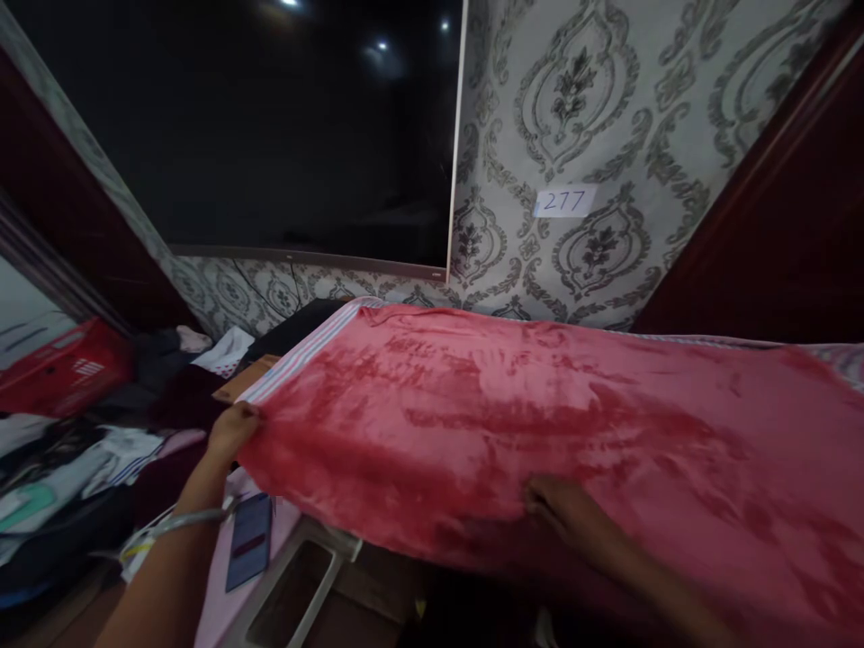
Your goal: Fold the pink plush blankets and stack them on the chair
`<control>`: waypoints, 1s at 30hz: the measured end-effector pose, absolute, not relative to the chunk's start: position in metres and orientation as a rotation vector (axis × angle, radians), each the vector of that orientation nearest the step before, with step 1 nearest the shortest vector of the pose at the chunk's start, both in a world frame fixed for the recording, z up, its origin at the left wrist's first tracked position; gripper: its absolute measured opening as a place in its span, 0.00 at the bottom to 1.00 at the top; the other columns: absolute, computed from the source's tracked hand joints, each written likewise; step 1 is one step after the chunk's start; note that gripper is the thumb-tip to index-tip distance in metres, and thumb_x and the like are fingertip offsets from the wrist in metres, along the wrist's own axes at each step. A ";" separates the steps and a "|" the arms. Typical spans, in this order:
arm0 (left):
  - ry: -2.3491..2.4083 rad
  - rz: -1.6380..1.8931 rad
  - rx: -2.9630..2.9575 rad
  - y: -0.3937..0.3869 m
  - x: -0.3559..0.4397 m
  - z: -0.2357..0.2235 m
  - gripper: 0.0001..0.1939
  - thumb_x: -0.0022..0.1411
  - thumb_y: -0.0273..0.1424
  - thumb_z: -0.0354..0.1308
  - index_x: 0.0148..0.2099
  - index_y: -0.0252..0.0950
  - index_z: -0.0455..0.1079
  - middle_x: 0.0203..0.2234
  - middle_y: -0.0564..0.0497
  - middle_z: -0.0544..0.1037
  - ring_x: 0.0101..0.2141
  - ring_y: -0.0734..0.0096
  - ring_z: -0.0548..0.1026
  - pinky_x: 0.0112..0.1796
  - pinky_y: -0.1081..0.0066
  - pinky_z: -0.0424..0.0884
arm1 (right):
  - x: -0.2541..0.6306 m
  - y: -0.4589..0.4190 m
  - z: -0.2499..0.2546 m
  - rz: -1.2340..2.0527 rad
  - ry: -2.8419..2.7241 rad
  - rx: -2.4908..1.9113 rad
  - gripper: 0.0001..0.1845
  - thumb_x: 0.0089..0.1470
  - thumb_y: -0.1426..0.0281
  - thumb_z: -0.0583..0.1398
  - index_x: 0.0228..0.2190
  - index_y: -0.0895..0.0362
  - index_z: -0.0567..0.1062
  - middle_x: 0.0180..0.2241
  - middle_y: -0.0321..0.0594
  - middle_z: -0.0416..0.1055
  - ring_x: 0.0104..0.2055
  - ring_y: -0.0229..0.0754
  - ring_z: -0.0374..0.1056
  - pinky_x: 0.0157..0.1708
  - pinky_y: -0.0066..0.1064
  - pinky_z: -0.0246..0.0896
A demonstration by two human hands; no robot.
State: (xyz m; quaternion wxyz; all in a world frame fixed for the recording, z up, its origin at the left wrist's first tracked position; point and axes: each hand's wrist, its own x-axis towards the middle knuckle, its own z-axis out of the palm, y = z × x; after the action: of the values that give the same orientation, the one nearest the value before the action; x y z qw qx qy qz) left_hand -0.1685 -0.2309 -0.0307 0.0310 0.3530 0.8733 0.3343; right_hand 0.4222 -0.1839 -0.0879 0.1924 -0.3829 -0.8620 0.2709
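Observation:
A red plush blanket (472, 423) lies spread wide across the surface ahead of me. Stripes in white, blue and pink (303, 351) run along its left edge; whether they are a border or a cloth underneath, I cannot tell. My left hand (233, 432) is closed on the blanket's left front corner and pulls the edge taut. My right hand (560, 506), fingers curled and slightly blurred, grips the blanket near its front edge. Between the hands, the near edge hangs over a dark gap.
Left of the blanket are a phone (249, 542) on pink cloth, a pale-framed box (317, 576), heaped clothes (114, 459) and a red bag (74, 369). A brown board (253, 378) sticks out by the left corner. Behind, a large television (290, 135) hangs on patterned wallpaper.

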 end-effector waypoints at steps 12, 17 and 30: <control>2.859 0.394 1.137 -0.199 -0.174 -0.026 0.17 0.60 0.47 0.53 0.31 0.39 0.67 0.38 0.37 0.81 0.44 0.47 0.79 0.39 0.63 0.72 | 0.378 -0.074 -0.073 0.711 -2.401 -0.843 0.17 0.63 0.60 0.52 0.38 0.55 0.77 0.41 0.49 0.77 0.42 0.49 0.73 0.45 0.41 0.69; 2.806 0.419 1.269 -0.167 -0.160 -0.010 0.17 0.58 0.47 0.56 0.27 0.38 0.68 0.32 0.40 0.80 0.39 0.50 0.80 0.38 0.64 0.72 | 0.346 -0.021 -0.077 0.656 -2.351 -0.814 0.15 0.62 0.66 0.51 0.38 0.56 0.77 0.40 0.48 0.77 0.42 0.47 0.73 0.45 0.41 0.69; 2.540 0.324 1.841 0.025 -0.082 -0.016 0.15 0.62 0.28 0.53 0.44 0.33 0.80 0.42 0.41 0.82 0.43 0.61 0.79 0.44 0.69 0.70 | 0.330 -0.001 -0.105 0.397 -2.233 -0.919 0.17 0.67 0.67 0.49 0.39 0.55 0.77 0.40 0.46 0.75 0.43 0.47 0.71 0.46 0.40 0.68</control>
State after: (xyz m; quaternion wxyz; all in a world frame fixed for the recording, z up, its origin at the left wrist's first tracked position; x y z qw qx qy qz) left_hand -0.0815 0.0254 -0.0162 -0.0059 0.5838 0.8054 0.1027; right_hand 0.3298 -0.0008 -0.1052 0.3405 -0.3532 -0.8579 0.1525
